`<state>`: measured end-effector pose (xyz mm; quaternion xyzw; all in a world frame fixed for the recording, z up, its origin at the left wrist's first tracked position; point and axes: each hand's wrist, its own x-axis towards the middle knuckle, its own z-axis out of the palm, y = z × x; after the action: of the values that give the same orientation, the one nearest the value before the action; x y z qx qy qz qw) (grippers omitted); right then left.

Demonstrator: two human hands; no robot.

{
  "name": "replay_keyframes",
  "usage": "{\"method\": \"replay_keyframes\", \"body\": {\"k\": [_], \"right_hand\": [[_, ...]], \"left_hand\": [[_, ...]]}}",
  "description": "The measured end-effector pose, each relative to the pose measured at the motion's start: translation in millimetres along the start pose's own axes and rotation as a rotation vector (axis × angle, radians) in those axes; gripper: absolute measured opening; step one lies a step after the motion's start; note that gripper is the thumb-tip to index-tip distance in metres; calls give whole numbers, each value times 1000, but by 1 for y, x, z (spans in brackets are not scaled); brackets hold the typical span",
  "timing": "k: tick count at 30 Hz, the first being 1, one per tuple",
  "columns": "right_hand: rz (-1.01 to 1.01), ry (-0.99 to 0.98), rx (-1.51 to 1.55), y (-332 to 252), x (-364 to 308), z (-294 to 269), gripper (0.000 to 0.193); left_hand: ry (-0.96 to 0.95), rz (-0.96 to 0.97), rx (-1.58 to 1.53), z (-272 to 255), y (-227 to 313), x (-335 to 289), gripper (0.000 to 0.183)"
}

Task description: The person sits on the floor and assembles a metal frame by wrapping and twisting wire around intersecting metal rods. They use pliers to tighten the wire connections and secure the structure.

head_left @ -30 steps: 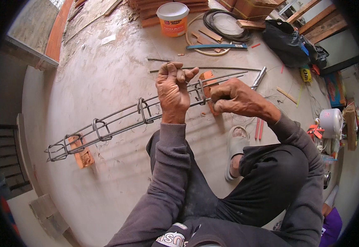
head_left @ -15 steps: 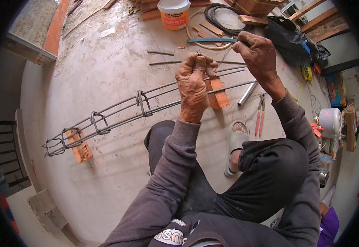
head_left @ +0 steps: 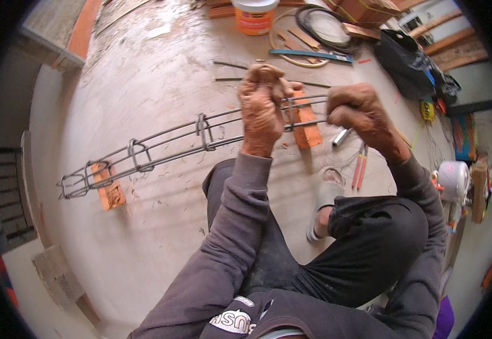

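Left hand (head_left: pixel 261 110): I clamp it around the rebar cage (head_left: pixel 161 144).
Right hand (head_left: pixel 358 113): closed on the cage's right end, above an orange brick (head_left: pixel 307 127).
Far: orange bucket (head_left: pixel 254 14).

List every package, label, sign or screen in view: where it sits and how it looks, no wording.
Tub: top centre on the floor, round, orange label, white lid.
Small yellow box: right side on the floor, beside the black bag.
Chest patch: bottom centre on the grey sweater, white.
No signs or screens visible.
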<state>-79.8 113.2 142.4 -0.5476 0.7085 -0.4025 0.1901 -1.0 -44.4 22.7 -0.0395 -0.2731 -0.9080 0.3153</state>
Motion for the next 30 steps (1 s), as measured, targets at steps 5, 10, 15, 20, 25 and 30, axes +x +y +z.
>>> {"method": "replay_keyframes", "body": {"k": [5, 10, 15, 20, 25, 30], "right_hand": [[70, 494, -309, 2, 16, -10, 8], [140, 313, -865, 31, 29, -16, 10], [37, -147, -630, 37, 2, 14, 14], [221, -285, 107, -7, 2, 16, 13], [277, 143, 83, 2, -9, 6, 12], [169, 443, -63, 16, 21, 0, 9]], "left_hand": [[-26, -63, 81, 24, -14, -7, 14], [53, 98, 450, 37, -1, -13, 9], [87, 47, 25, 22, 11, -2, 6], [242, -181, -526, -1, 6, 1, 12], [166, -109, -384, 7, -2, -2, 17], [39, -66, -128, 41, 1, -8, 26]]}}
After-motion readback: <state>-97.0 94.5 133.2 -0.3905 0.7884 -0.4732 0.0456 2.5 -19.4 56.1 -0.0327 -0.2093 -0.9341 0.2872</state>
